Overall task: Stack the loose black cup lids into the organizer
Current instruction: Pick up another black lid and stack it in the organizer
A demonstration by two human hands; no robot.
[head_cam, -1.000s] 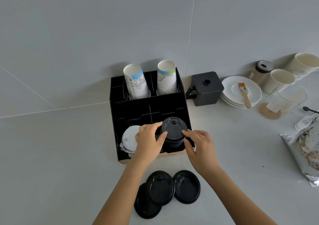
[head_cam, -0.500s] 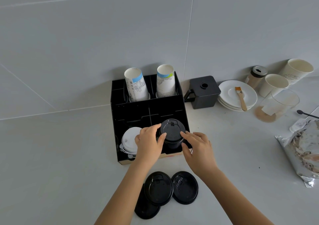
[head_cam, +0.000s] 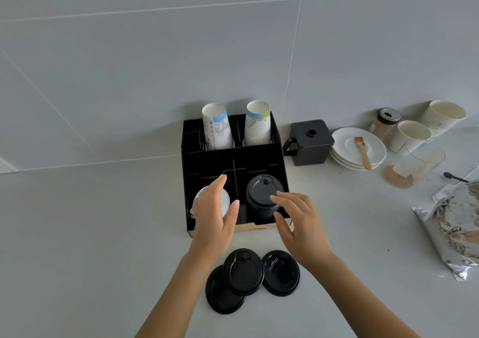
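The organizer [head_cam: 207, 161] stands against the wall, one of it, with two paper cup stacks [head_cam: 217, 127] upright in its back wells. In its front right bay sits one stack of black lids [head_cam: 261, 197]; in the front left bay, one stack of white lids [head_cam: 225, 203], mostly hidden. Three loose lids [head_cam: 281, 273] lie on the counter just in front of the organizer, two of them overlapping, the third touching beside them.

Both hands are empty with fingers spread. The left hand [head_cam: 216, 213] hangs over the white lids, the right hand [head_cam: 298, 218] just beside the black stack, its fingertips [head_cam: 275, 198] at or near the top lid; whether they touch I cannot tell.

Biggest risk, as I judge it: the black stack stands tall above its bay and looks free at the top, so a brush from the right hand could tip it forward out of the organizer. Next, the top lid may not be nested square, and further lids pressed on it would sit crooked and lean. Lesser: lifting the overlapping lids could drag the one beneath along the counter.

Off to the right, well apart: one black pot [head_cam: 309, 143], one pile of saucers [head_cam: 373, 153] with one brush [head_cam: 363, 152], two white cups [head_cam: 412, 133], one glass [head_cam: 422, 158], one foil bag [head_cam: 456, 223]
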